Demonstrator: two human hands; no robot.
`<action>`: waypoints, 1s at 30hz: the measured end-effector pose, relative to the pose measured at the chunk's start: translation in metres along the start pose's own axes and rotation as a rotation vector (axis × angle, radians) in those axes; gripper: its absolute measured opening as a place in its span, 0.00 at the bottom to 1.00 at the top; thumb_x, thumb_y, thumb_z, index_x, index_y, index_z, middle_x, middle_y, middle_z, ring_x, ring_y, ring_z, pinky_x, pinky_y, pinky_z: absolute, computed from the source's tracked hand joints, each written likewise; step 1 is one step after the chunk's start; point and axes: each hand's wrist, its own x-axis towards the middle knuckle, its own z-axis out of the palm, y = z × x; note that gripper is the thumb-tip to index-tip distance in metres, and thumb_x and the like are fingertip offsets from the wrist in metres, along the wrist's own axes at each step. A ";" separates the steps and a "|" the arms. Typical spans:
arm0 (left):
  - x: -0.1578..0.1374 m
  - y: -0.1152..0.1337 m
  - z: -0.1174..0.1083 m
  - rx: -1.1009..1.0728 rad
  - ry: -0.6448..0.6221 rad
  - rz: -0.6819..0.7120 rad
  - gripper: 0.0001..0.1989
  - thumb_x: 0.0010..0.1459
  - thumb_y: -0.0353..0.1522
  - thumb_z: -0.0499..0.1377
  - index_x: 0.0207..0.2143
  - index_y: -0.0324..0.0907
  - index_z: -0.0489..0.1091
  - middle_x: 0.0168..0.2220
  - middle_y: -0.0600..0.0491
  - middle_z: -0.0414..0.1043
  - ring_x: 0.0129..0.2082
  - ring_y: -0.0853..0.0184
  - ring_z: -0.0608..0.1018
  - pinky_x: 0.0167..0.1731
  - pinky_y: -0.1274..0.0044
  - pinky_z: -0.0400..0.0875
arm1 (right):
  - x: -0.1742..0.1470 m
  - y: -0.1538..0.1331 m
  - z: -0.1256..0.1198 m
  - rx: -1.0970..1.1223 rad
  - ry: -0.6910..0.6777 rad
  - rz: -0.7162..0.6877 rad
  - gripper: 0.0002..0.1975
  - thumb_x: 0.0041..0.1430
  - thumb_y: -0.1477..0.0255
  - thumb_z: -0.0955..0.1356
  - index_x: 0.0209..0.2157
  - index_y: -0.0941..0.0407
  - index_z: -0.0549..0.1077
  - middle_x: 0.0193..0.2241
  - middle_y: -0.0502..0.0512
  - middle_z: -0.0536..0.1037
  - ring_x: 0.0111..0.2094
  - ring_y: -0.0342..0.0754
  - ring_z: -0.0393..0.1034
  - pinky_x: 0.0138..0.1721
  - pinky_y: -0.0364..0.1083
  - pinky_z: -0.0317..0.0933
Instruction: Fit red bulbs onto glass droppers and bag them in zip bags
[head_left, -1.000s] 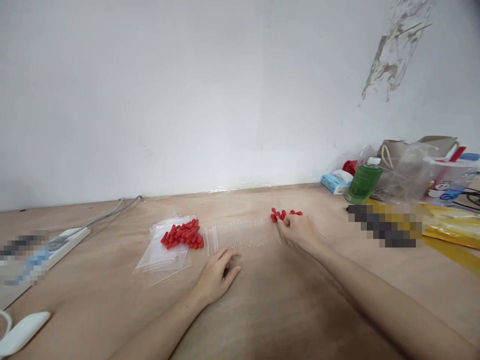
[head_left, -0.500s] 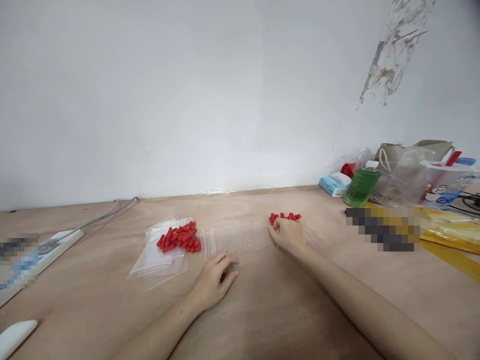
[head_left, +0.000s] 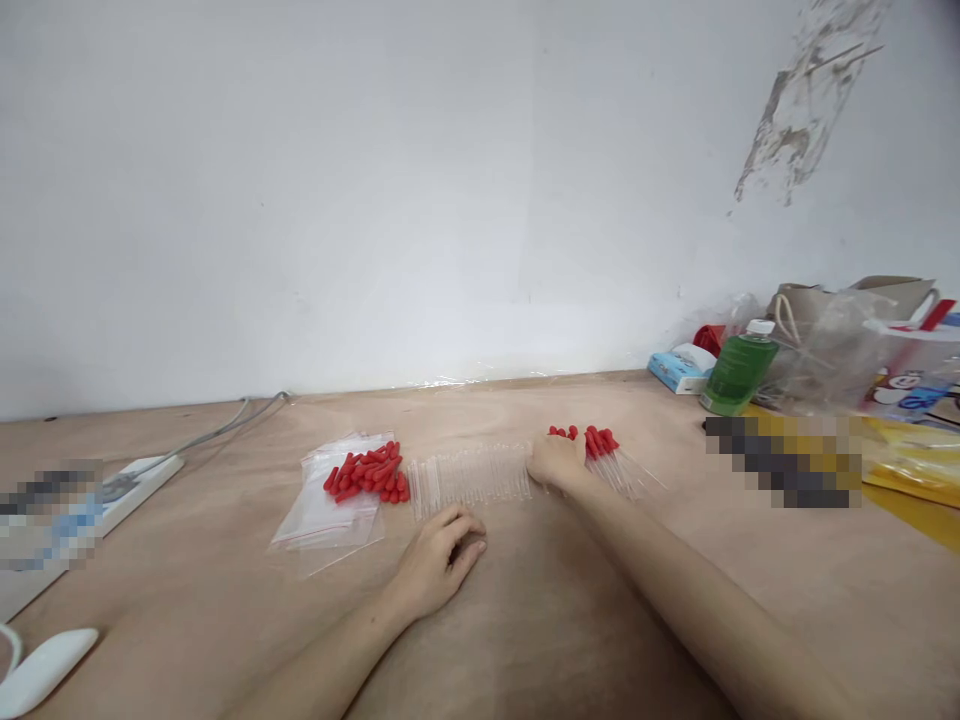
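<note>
The left hand (head_left: 444, 558) is rested loosely curled, nothing held, before clear tubes (head_left: 472, 473) lined up on the table (head_left: 187, 620). Whether anything is gripped by the right hand (head_left: 553, 462), between them and red-topped droppers (head_left: 602, 442), cannot be told. Red bulbs (head_left: 367, 473) are heaped by plastic bags (head_left: 306, 512).

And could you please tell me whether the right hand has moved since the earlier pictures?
Yes, the right hand has moved left, away from the green bottle and toward the row of clear tubes.

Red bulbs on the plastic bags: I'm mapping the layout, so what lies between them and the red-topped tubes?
In the head view, a row of clear tubes lies between, with the right hand at its right end.
</note>
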 end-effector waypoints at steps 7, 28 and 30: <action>0.008 -0.009 -0.029 0.119 0.188 -0.098 0.09 0.56 0.34 0.52 0.27 0.41 0.68 0.30 0.53 0.67 0.30 0.68 0.70 0.31 0.78 0.64 | -0.038 0.006 -0.005 0.056 0.189 -0.188 0.14 0.59 0.72 0.55 0.36 0.63 0.68 0.32 0.64 0.75 0.34 0.54 0.68 0.38 0.50 0.49; 0.094 -0.120 -0.108 0.620 -0.029 -0.845 0.09 0.42 0.37 0.60 0.27 0.43 0.73 0.36 0.46 0.75 0.40 0.55 0.74 0.37 0.71 0.65 | -0.086 0.037 0.028 0.322 0.520 -0.732 0.11 0.60 0.73 0.58 0.42 0.57 0.66 0.31 0.55 0.76 0.30 0.45 0.69 0.39 0.47 0.54; 0.092 -0.120 -0.109 0.613 -0.027 -0.836 0.09 0.44 0.38 0.59 0.28 0.43 0.72 0.35 0.47 0.75 0.40 0.56 0.74 0.37 0.71 0.65 | -0.086 0.037 0.028 0.319 0.520 -0.727 0.11 0.60 0.73 0.57 0.42 0.57 0.66 0.31 0.55 0.76 0.31 0.45 0.69 0.39 0.47 0.54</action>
